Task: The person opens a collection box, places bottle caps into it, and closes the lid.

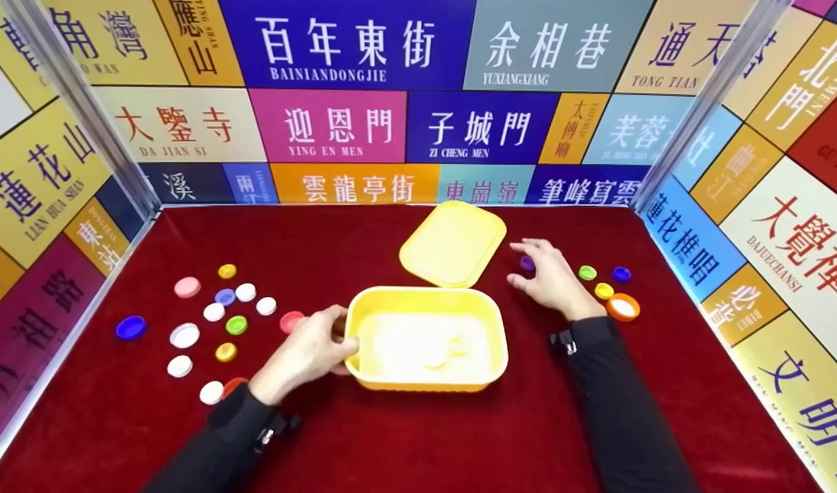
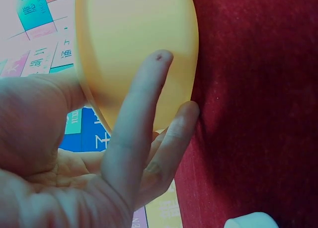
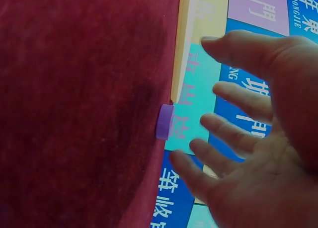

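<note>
Head view: the left forearm comes in from lower left, angled up and to the right, and the left hand (image 1: 308, 349) grips the left end of the yellow box (image 1: 425, 381), thumb at the rim and fingers against the outer wall. From the left wrist, the index finger lies nearly straight along that wall. The box sits on the red cloth (image 1: 418, 445) between the two hands, with a pale cap (image 1: 435, 358) and a yellow cap (image 1: 458, 346) inside.

The right forearm slants up and leftward, and the right hand (image 1: 554, 282) is well open, thumb and fingers spread apart, holding nothing. It is near the purple cap (image 1: 527, 263), which the right wrist view shows standing clear of the fingertips on the cloth. The yellow lid (image 1: 452, 243) lies behind the box, left of the right hand, while scattered caps (image 1: 236, 324) lie beyond the left hand
</note>
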The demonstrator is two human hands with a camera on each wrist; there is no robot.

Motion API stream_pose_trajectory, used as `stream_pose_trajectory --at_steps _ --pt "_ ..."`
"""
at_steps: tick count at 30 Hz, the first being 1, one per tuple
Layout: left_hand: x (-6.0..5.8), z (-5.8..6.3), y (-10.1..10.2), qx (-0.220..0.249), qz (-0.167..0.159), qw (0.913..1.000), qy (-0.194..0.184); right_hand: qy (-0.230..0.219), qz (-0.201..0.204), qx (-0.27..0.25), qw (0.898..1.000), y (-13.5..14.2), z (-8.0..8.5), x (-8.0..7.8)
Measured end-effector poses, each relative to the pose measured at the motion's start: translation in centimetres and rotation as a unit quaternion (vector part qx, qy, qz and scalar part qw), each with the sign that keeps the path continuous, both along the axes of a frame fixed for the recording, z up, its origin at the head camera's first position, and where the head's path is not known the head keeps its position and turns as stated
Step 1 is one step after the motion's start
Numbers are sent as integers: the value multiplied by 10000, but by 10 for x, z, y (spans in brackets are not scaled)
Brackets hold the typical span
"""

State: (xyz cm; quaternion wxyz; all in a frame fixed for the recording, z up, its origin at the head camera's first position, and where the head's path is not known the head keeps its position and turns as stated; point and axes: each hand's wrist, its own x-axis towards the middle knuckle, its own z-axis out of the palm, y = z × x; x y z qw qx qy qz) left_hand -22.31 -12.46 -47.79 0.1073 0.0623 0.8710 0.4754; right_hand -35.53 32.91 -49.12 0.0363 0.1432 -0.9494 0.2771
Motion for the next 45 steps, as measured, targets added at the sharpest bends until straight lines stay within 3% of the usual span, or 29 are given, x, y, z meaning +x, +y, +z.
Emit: stream_pose_trajectory --at_steps 9,21,45 --pt "-1 -2 1 -12 34 10000 5 -541 -11 335 9980 2 -7 0" --pt "-2 -1 -1 -7 47 10000 3 -187 219 584 9979 -6 1 2" --pt "-1 1 0 -104 51 9999 6 -253 275 663 9971 -12 14 11"
